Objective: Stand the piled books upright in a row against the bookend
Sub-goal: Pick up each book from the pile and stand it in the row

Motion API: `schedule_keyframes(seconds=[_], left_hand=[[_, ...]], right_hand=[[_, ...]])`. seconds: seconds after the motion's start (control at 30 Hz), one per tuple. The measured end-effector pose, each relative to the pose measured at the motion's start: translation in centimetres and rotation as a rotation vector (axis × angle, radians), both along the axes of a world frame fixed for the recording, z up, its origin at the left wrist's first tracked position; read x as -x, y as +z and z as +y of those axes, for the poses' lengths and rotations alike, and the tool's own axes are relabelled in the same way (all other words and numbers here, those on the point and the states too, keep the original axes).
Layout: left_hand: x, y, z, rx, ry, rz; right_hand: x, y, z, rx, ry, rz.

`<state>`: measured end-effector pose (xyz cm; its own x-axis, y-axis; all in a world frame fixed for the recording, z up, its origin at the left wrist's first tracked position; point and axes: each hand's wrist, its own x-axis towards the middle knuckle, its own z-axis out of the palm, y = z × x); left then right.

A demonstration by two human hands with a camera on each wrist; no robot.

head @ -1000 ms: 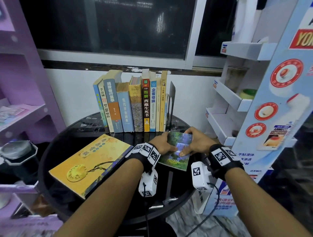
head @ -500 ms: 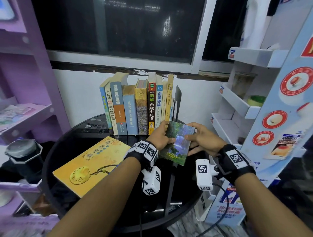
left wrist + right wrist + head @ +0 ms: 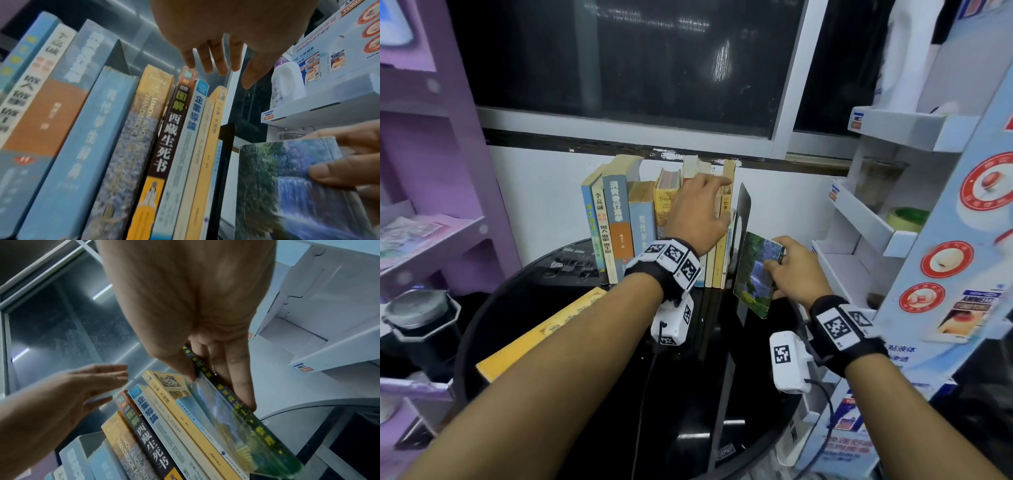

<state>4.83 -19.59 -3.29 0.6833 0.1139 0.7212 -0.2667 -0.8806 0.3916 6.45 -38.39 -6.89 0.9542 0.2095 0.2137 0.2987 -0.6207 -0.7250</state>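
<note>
A row of upright books (image 3: 640, 222) stands at the back of the round black table (image 3: 517, 301), with a black bookend (image 3: 743, 209) at its right end. My right hand (image 3: 787, 270) grips a small waterfall-cover book (image 3: 755, 274) upright just right of the bookend, thumb on the cover (image 3: 224, 418). My left hand (image 3: 698, 209) reaches over the tops of the right-hand books, its fingers (image 3: 216, 65) straight and spread and holding nothing. I cannot tell whether they touch the spines. A large yellow book (image 3: 534, 339) lies flat at the front left, partly under my left forearm.
A purple shelf unit (image 3: 431, 205) stands close on the left, and a white display rack (image 3: 876, 240) stands close on the right. A dark lidded container (image 3: 417, 315) sits beside the table's left edge. Small binder clips (image 3: 571, 263) lie at the back left.
The small book was lifted off the table and turned upright beside the bookend. My left hand let go of it and rose to the tops of the row.
</note>
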Motion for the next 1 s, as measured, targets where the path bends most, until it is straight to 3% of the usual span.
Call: schedule_keyframes(seconds=[0.13,0.37,0.53,1.0], left_hand=[[-1.4,1.3,0.9,-0.130,0.048,-0.032],[-3.6,2.1,1.8,-0.318,0.081,0.131],[-4.5,1.6,2.2,-0.333,0.073,0.180],[-5.5,0.6,2.9,-0.278,0.083,0.034]], right_hand=[[-0.7,-0.2,1.2,0.058,-0.019,-0.023],[-2.2,-1.6,3.6,0.082,-0.052,-0.062],[-3.3,-2.5,4.7,0.033,-0.004,-0.039],[-5.5,-3.3,5.9,-0.011,0.135,-0.051]])
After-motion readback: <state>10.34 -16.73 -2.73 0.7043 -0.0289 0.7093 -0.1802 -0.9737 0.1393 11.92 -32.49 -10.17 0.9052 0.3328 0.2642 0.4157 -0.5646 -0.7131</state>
